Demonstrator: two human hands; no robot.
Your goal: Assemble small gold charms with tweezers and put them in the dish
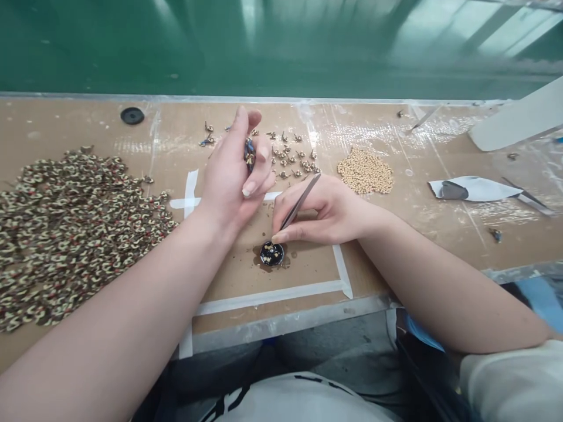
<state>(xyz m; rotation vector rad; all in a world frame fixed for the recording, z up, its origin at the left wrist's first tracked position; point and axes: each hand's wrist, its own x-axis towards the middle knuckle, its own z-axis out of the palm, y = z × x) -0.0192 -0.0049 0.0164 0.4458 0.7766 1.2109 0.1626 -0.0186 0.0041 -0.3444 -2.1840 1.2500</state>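
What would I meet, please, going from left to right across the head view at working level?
Heap of small dark-and-cream parts → left hand → tweezers → pile of small tan beads → white flat piece.

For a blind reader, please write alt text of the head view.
A right hand holds tweezers at a small dark dish with beads; the left hand cups small parts. On the table, a heap of parts lies left, a pile of golden beads right.
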